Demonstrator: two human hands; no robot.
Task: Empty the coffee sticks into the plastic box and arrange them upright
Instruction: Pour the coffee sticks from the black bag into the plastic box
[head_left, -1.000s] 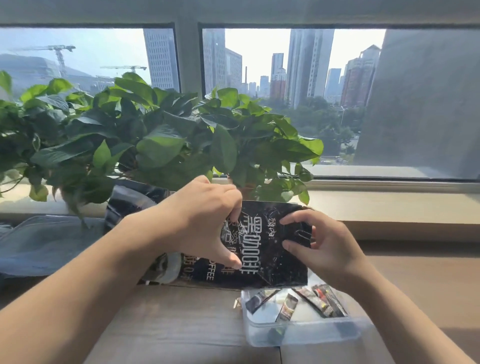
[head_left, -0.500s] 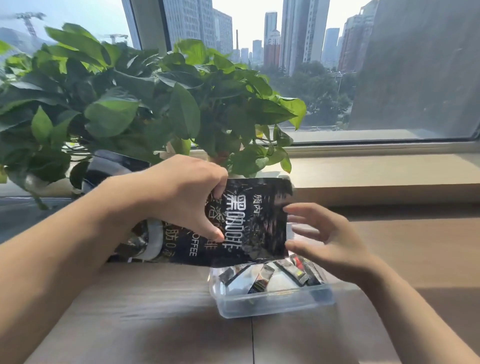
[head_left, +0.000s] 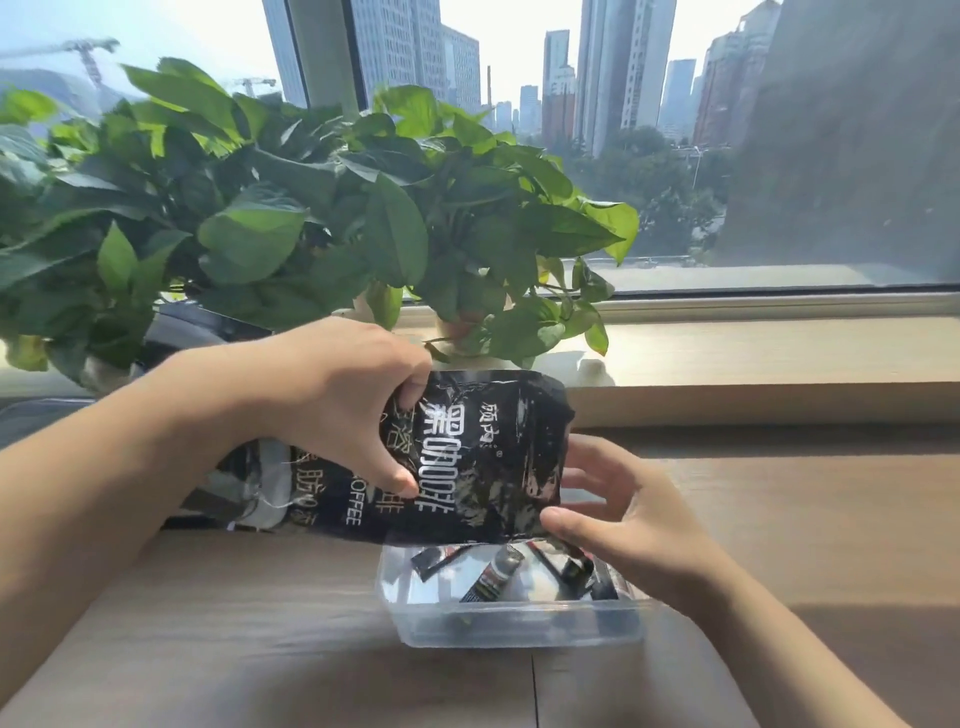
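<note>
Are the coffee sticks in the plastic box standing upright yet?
No, the coffee sticks lie slanted and scattered in the plastic box, below the black bag that the left hand grips.

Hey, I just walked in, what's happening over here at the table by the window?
A person is tipping a black coffee bag over a clear plastic box on the wooden table. The left hand grips the bag around its middle, holding it sideways above the box. The right hand is open at the bag's right end, thumb by its lower corner. A few coffee sticks lie slanted and jumbled in the box, none upright yet. A leafy plant stands behind, by the window.
</note>
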